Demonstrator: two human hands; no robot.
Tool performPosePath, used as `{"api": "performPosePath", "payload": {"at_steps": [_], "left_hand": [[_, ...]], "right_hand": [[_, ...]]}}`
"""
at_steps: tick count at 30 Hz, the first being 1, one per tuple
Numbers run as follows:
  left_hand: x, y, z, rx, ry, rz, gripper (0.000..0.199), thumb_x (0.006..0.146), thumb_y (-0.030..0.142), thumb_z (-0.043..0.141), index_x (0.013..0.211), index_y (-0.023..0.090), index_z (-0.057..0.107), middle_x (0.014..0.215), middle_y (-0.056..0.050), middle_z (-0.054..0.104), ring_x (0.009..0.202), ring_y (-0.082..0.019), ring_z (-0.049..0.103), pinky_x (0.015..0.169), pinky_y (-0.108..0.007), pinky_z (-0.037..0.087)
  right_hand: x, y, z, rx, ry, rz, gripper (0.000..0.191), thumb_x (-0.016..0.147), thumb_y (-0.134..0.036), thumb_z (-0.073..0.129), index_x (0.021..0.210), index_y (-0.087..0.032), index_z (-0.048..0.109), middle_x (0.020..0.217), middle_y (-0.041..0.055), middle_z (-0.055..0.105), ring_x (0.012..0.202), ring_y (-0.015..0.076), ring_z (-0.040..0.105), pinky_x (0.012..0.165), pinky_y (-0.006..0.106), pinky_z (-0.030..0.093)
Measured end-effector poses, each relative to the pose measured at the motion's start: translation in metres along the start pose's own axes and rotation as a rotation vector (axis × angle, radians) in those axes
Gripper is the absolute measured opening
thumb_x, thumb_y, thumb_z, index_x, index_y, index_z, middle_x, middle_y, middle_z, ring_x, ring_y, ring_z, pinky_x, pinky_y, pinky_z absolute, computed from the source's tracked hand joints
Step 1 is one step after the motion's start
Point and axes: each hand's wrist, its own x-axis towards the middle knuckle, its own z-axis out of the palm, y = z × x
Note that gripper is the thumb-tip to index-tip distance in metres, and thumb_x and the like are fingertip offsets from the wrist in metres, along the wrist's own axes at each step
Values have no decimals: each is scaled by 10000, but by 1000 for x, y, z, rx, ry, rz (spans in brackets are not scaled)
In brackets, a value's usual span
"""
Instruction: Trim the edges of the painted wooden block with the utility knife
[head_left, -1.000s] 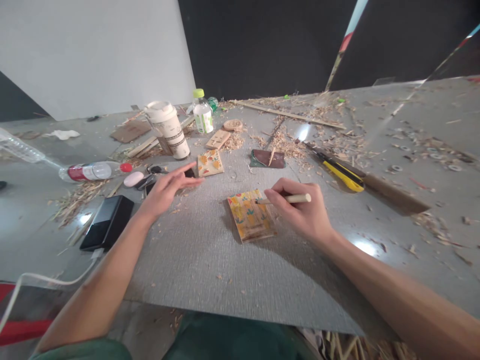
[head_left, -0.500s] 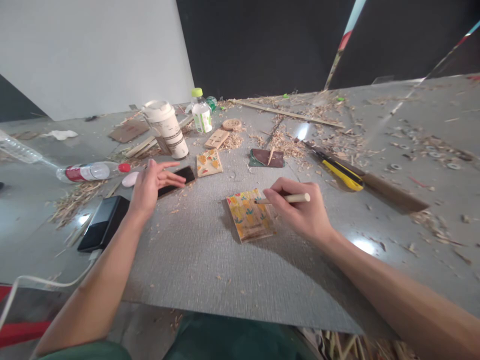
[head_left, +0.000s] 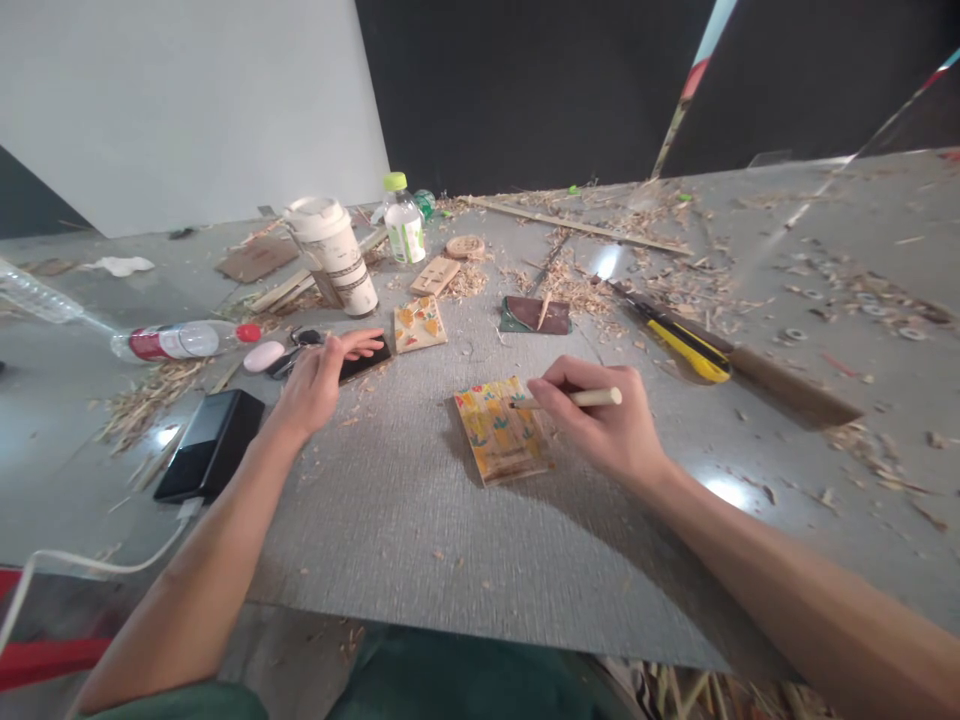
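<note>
Head camera: the right hand (head_left: pixel 611 425) is gripping a pale pen (head_left: pixel 594 397), its dark tip pointing over a painted wooden tile (head_left: pixel 499 445) lying on the grey table (head_left: pixel 360 530) just beside that hand. The left hand (head_left: pixel 319 380) is grasping nothing, its loose fingers extending over a dark phone (head_left: pixel 367 368); contact is impossible to tell. Farther out, a lidded cup (head_left: pixel 334 255) is standing and a yellow cutter (head_left: pixel 686 347) is lying.

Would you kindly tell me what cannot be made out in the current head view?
In the head view:
Phone: partly covered by the left hand; contact is unclear.
Pen-like tool: middle hidden by the right hand.
Paper cup: print too small and blurred to read.
Ridged clear bottle: one end cut off by the left edge.
</note>
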Motion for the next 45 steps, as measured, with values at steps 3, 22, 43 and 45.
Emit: {"api": "performPosePath", "payload": {"at_steps": [3, 22, 43, 45], "left_hand": [[-1, 2, -1, 106, -93, -33, 873, 1076, 703, 88, 1274, 210, 782, 1212, -100, 810, 1224, -308, 716, 1151, -497, 484], [2, -29, -18, 507, -126, -24, 631, 932, 340, 657, 1533, 193, 536, 1519, -150, 618, 1385, -357, 591, 1184, -523, 446], [-3, 7, 11, 416, 123, 71, 443, 953, 387, 697, 1372, 253, 645, 1318, -116, 603, 1283, -332, 598, 1168, -530, 453], [-5, 24, 22, 299, 74, 203, 364, 983, 325, 656, 1340, 256, 651, 1281, -87, 624, 1249, -284, 622, 1149, -480, 480]], "right_hand": [[0, 1, 0, 12, 3, -8, 321, 978, -306, 662, 689, -195, 578, 562, -66, 489, 539, 77, 384, 515, 269, 305], [0, 0, 0, 6, 12, -7, 312, 965, -301, 656, 681, -196, 577, 553, -68, 483, 526, 74, 379, 504, 269, 297], [4, 12, 4, -22, 13, 90, 291, 967, -318, 630, 703, -195, 620, 630, -44, 514, 613, 104, 424, 585, 286, 326], [7, 13, 3, -47, 27, 87, 314, 967, -329, 628, 685, -193, 632, 619, -42, 513, 613, 107, 427, 589, 285, 326]]}}
